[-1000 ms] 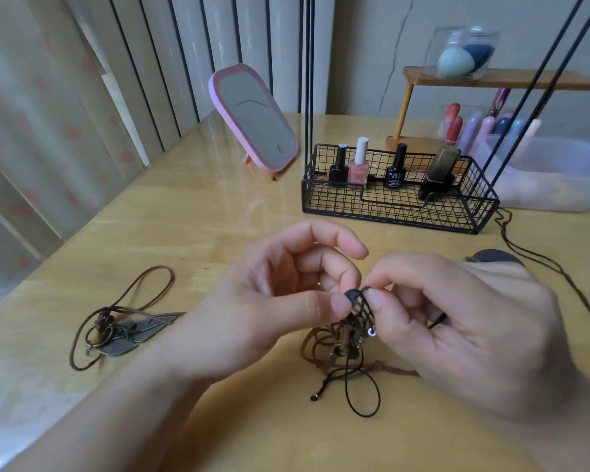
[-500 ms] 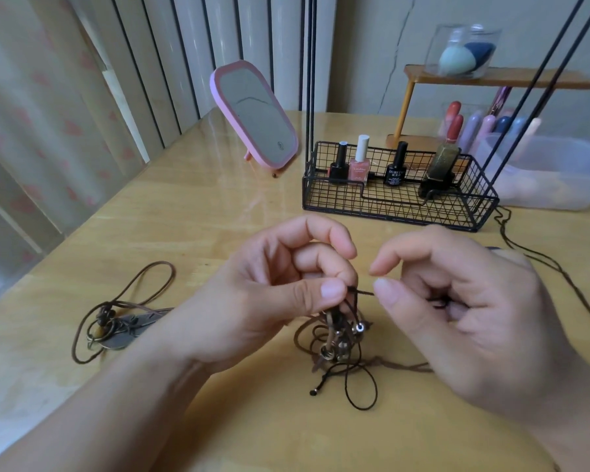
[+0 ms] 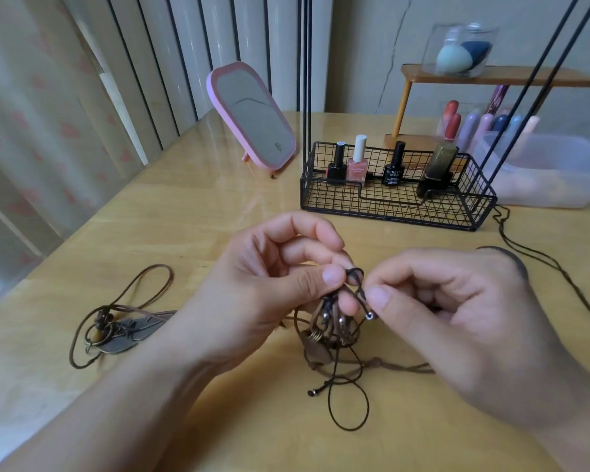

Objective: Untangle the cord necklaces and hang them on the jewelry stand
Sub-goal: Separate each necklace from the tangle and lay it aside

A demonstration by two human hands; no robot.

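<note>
While pinched — tangled cords [image 3: 334,330] dangling downward

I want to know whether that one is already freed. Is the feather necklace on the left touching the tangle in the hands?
Apart. The head view shows bare table between the feather necklace and the tangle.

The small black nail-polish bottle with a black cap [image 3: 394,167], standing in the black wire basket [image 3: 389,207] near the table's far edge, carries white lettering that looks like "OUMEIN"; the smaller print below it and the pale script on the pink nail-polish bottle [image 3: 357,166] beside it are too blurred to read
</note>
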